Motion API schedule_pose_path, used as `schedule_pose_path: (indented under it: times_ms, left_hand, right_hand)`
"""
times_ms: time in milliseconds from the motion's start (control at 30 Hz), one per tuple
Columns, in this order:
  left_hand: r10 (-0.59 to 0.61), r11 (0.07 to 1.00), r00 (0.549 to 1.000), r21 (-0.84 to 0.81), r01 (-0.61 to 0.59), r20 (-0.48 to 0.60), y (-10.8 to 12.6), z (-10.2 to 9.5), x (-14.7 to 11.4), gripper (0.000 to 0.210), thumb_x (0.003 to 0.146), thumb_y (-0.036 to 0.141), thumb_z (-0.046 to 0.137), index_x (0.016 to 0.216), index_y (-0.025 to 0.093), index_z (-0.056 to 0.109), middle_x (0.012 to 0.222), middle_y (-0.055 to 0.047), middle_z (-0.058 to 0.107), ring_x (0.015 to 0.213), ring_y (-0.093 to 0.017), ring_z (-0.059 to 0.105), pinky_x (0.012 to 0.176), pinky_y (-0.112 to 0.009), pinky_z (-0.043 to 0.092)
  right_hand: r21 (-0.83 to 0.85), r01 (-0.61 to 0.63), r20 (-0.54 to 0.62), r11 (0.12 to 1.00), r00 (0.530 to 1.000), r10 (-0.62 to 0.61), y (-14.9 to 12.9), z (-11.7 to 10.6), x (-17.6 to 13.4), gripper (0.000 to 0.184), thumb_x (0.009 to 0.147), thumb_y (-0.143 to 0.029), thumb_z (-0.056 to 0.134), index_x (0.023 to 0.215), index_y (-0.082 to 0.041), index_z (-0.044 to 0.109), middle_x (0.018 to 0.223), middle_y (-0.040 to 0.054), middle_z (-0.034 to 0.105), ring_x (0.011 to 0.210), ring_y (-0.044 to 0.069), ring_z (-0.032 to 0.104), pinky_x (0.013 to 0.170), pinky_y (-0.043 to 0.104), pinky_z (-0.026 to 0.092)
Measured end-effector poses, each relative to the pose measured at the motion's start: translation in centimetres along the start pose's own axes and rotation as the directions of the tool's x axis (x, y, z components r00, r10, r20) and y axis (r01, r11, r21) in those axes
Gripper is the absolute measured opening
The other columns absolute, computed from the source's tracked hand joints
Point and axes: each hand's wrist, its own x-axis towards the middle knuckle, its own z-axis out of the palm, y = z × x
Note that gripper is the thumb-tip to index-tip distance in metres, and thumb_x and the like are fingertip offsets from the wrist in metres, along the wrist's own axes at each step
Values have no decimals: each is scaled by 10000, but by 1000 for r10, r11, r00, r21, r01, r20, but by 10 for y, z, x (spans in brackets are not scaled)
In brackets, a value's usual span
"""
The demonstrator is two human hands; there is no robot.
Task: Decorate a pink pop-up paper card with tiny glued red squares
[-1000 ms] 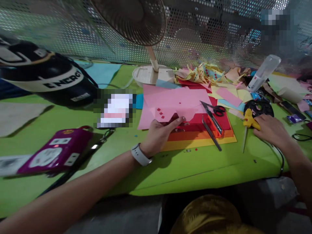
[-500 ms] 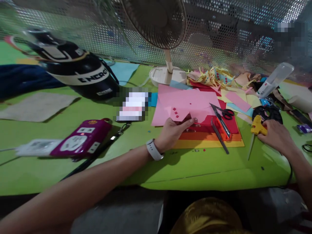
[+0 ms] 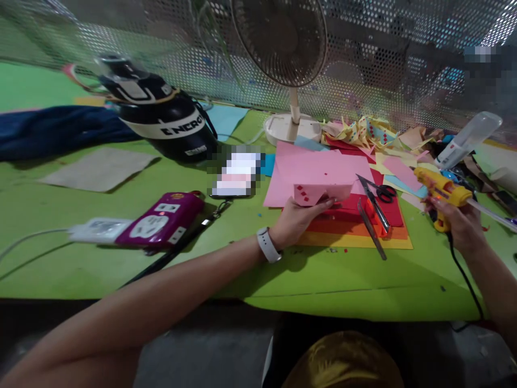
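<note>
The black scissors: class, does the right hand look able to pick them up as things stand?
Probably not right away: the right hand is wrapped around the yellow glue gun. Otherwise the way looks free, since the black scissors lie mostly uncovered to its left.

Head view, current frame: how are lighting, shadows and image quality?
Head view: dim overall, with a soft shadow on the green table below the left hand; same view, pixelation covers the bright phone screen and an upper-right patch; head view again, the dark bottle looks stretched, perhaps lens distortion.
</note>
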Motion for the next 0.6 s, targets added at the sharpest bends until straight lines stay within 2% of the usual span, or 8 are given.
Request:
schedule_pose_path:
  times_ms: [67,167,267,333,400,600]
  left_hand:
    - [-37,999,999,7,37,7,0,-1,0,311,664,337,835,893,160,720,967,-80,777,897,-228,736,769,-347,613]
    - [-91,996,995,5,91,45,2,-3,0,344,666,393,833,872,149,704,956,-103,774,909,-267,741,683,-339,625]
    - [-92,996,994,3,92,65,3,-4,-1,383,661,431,834,861,142,681,962,-114,771,984,-291,726,749,-365,626]
    - [-84,996,994,12,83,65,3,-4,-1,392,665,444,829,861,141,676,961,-116,771,991,-292,724,791,-384,621]
    - [-67,998,996,26,66,60,2,-4,-1,378,661,431,833,853,142,684,950,-112,772,969,-283,730,813,-387,616]
    - [-10,997,999,83,6,50,-3,-4,-1,336,682,379,826,900,144,724,968,-100,772,917,-246,732,841,-383,608]
  right_hand:
    - [91,-18,121,996,993,7,-22,19,-4,296,716,-450,708,862,-248,549,793,-6,612,585,138,520,473,252,387]
    - [165,100,269,981,953,-142,-49,42,-11,302,706,-399,747,870,-240,550,777,-30,588,662,145,530,590,266,438]
    - [220,134,381,966,900,-212,-62,56,-18,235,771,-400,687,897,-249,559,824,-20,595,752,172,560,658,289,457]
    - [219,130,443,967,870,-217,-64,61,-23,208,795,-419,660,873,-257,556,807,-23,578,727,172,549,633,290,446]
    - [195,142,476,970,851,-220,-65,63,-26,219,803,-441,653,828,-257,538,755,-29,546,675,168,520,587,288,423]
    - [180,227,481,957,829,-287,-65,66,-33,238,812,-406,665,773,-239,501,648,-50,503,555,139,450,503,280,347]
